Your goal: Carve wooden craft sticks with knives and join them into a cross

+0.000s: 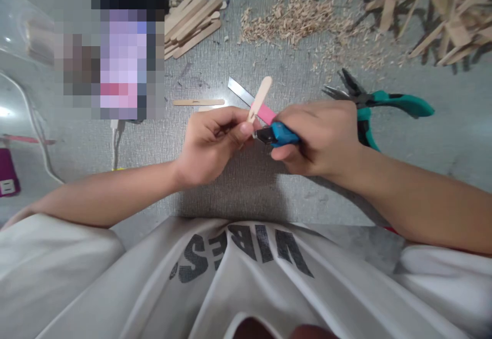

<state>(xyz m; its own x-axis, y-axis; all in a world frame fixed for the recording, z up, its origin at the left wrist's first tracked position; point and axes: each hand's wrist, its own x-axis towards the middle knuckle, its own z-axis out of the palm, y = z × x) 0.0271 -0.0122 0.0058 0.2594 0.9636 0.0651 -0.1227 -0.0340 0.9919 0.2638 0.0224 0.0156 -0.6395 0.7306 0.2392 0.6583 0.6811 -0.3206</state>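
Note:
A wooden craft stick (263, 92) is pinched between the thumb and fingers of my left hand (207, 146); it tilts up to the right, its rounded end free. My right hand (323, 131) is wrapped around blue-handled pliers (285, 135), whose dark jaws lie close to the stick's lower end. Whether the jaws touch the wood I cannot tell. Behind the stick, a knife with a bare metal blade (240, 91) and pink handle lies on the table, partly covered by my right hand. Another craft stick (198, 102) lies flat beyond my left hand.
Teal-handled long-nose pliers (402, 101) lie beside my right hand. Farther back are a stack of craft sticks (196, 18), wood shavings (300, 18) and a heap of cut sticks (457, 26). A blurred-out object (123, 57) with a white cable (114, 144) stands at left.

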